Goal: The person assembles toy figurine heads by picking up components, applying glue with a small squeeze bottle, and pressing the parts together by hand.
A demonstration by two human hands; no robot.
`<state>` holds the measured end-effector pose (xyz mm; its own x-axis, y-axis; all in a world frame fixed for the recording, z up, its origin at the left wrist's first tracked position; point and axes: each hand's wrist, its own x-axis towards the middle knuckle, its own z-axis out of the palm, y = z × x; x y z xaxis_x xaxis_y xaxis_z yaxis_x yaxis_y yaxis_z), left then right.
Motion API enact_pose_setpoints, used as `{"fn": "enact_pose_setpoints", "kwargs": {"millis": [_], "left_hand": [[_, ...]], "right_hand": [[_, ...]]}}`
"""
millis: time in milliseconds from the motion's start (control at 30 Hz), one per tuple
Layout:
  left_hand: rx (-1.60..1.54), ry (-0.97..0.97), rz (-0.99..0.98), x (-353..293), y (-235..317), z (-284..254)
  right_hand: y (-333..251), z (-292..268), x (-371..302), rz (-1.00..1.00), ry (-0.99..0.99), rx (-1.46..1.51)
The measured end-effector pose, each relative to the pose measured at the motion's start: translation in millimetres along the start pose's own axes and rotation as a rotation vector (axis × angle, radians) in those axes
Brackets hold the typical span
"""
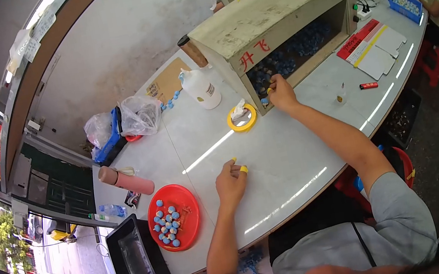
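My right hand [282,93] reaches to the near left corner of a beige metal box's opening, its fingers bent together and yellow wrapping on one finger. Many small dark blue pieces [305,44] lie inside the box [268,12]. A small pale blue ball [265,101] shows beside those fingers. Over the table to the left, my left hand [231,184] is curled with its fingertips drawn in, yellow wraps on two fingers. What either hand holds, if anything, is too small to make out. Left of it sits a red plate [190,214] with several blue-and-white balls [167,221].
A yellow tape roll [243,125], a white bottle [201,89] and a pink flask [128,180] stand on the white table [274,186]. A black bin [139,266] is at the left edge. Flattened card [372,50] and a red lighter [369,86] lie right. Other people work beyond.
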<state>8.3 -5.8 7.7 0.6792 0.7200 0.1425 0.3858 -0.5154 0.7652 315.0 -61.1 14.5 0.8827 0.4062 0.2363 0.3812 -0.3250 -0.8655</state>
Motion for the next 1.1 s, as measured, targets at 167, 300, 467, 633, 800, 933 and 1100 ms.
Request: {"fn": "enact_pose_setpoints", "kwargs": {"millis": [167,300,467,633,800,933,1100], "left_hand": [[-0.183,0.023,-0.039,-6.5,-7.3,3.3],[-0.257,0.038,-0.021,-2.3,-17.0,8.4],[-0.434,0.002,-0.044,-6.5,-12.9,5.5],[-0.813,-0.316,-0.345,-10.8,1.9,-1.0],[-1.046,-0.473,-0.433,-15.1,18.2,0.5],[-0.94,-0.51,-0.404,-9.7,8.3,10.2],[-1.019,-0.497,-0.465,-9.7,8.1,5.2]], "right_hand": [[-11.5,-7.7,36.2,0.017,-0.255,-0.473],[-3.1,-1.9,43.4,0.033,-0.305,-0.529],[7.3,-9.8,23.9,-0.023,-0.111,-0.369],[-1.2,-20.6,-86.0,-0.236,-0.524,0.34],[-36.7,-28.8,-159.8,-0.473,-0.793,0.265],[-35.2,-31.2,-164.4,-0.582,-0.755,0.2],[-33.9,-55.4,-164.5,-0.644,-0.588,0.176]]}}
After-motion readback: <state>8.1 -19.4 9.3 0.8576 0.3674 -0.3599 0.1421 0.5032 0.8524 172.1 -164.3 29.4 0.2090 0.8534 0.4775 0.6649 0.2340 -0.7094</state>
